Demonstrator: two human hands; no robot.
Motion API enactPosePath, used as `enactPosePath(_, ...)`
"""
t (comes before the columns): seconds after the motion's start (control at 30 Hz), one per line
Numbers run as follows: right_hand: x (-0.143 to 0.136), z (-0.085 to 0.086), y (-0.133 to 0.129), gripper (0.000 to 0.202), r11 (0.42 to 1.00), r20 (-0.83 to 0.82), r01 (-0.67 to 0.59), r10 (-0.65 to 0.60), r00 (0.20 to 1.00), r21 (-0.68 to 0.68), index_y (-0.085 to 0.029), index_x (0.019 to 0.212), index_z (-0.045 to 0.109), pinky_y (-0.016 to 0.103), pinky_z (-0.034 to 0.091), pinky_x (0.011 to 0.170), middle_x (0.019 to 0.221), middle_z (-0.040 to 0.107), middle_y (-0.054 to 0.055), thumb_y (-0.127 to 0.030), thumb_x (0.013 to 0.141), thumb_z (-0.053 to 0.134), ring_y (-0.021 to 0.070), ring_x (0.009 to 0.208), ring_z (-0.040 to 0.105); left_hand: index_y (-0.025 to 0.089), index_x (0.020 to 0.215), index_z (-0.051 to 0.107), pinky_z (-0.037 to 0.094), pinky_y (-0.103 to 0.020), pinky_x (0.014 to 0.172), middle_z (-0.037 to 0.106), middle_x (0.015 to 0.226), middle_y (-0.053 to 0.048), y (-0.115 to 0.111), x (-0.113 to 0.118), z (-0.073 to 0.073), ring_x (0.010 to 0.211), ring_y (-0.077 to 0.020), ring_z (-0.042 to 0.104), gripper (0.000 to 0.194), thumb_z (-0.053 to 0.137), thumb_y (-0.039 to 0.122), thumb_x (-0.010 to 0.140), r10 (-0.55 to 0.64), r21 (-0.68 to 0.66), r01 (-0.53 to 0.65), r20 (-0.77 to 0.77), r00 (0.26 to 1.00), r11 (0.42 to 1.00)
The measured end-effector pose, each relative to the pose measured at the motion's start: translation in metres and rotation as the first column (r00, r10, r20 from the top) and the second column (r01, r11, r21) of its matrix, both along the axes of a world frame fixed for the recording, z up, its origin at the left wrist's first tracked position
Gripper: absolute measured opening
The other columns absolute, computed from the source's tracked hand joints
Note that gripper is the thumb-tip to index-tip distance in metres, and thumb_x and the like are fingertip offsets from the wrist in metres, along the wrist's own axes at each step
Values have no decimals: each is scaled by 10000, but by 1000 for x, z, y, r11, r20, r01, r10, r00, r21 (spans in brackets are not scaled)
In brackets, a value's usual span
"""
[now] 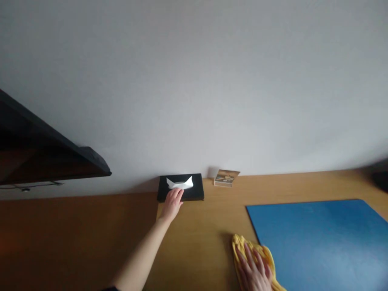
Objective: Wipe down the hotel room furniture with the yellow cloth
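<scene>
The long box (197, 190) lies sideways at the left hand (172, 205), grip unclear; the right hand (256, 273) spreads on yellow cloth (239, 243).

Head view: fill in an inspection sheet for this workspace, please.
Surface: wooden desk, blue desk mat on its right part.
Job's things: yellow cloth at the mat's left edge; black tissue box, white tissue sticking out.
Clutter: small picture-faced box near the wall.
Hands: left hand at the tissue box, contact unclear; right hand on the cloth, fingers spread.
Cables: thin dark strand under the screen, possibly a cable.
Surroundings: wall behind; screen at left; unidentifiable dark object at right edge.
</scene>
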State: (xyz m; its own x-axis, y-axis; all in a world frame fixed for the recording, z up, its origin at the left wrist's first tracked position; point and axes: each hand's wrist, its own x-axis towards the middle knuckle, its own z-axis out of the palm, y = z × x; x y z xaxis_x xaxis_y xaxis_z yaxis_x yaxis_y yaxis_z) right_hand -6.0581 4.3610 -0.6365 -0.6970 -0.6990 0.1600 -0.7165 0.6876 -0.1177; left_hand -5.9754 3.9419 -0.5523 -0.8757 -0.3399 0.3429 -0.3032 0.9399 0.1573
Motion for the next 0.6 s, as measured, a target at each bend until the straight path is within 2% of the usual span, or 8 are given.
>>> enactPosePath(0.07,-28,10,-43,499,998,60,11,-15,998,63,-333,1415,515,624,385,1076,1529,427,29,-446,955,357,379,1400,387,114,1286,526,526,-465,1020,599,1213,-127,-14,-4,-1,1149,-294,569,659,792,44,687,-50,8,50,7,999,999)
enactPosePath(0.17,-71,29,-123,480,991,180,-5,-20,983,137,-339,1443,475,592,292,1149,1570,363,-8,-405,998,309,331,1451,297,115,1233,533,528,-453,1012,588,1176,-115,-25,-1,2,1129,-284,559,633,803,37,665,-99,26,98,24,995,995)
enactPosePath(0.23,-92,39,-178,482,991,230,-72,45,972,111,-340,1485,403,568,262,1168,1582,342,-23,-375,1016,299,304,1459,268,113,1200,524,540,-459,984,574,1140,-112,-27,20,5,1093,-284,557,628,813,37,648,-92,41,91,27,995,995)
enactPosePath(0.3,-102,45,-232,496,985,257,-163,146,955,47,-315,1514,346,544,255,1174,1581,351,-16,-362,1021,312,289,1450,268,117,1222,493,553,-473,947,555,1130,-121,-26,59,9,1073,-290,551,598,768,37,698,-29,32,29,4,1000,999)
enactPosePath(0.4,-97,47,-304,487,972,258,-233,232,938,-28,-263,1480,409,557,259,1158,1553,390,66,-385,1012,357,326,1412,306,129,1251,468,559,-474,905,545,1129,-139,-17,131,27,1062,-294,547,427,617,108,851,91,-30,-93,-50,995,995)
enactPosePath(0.5,-72,47,-359,490,942,264,-329,336,904,-70,-230,1441,462,605,249,1140,1522,393,144,-426,998,391,390,1398,301,118,1216,487,553,-447,860,553,1094,-148,-3,188,57,1014,-288,558,303,526,194,925,171,-98,-174,-35,985,980)
enactPosePath(0.57,-42,48,-381,507,864,316,-493,499,807,-106,-265,1468,425,640,201,1154,1554,357,115,-449,996,391,399,1430,245,107,1201,493,546,-445,839,553,1079,-152,4,207,75,996,-290,557,288,514,210,934,219,-144,-219,-11,976,965)
enactPosePath(0.6,-24,50,-385,514,797,349,-592,592,726,-120,-279,1474,415,653,171,1164,1568,344,95,-457,991,406,397,1446,219,103,1200,494,545,-447,834,552,1076,-153,8,210,81,993,-292,555,289,515,211,933,236,-163,-234,-3,972,959)
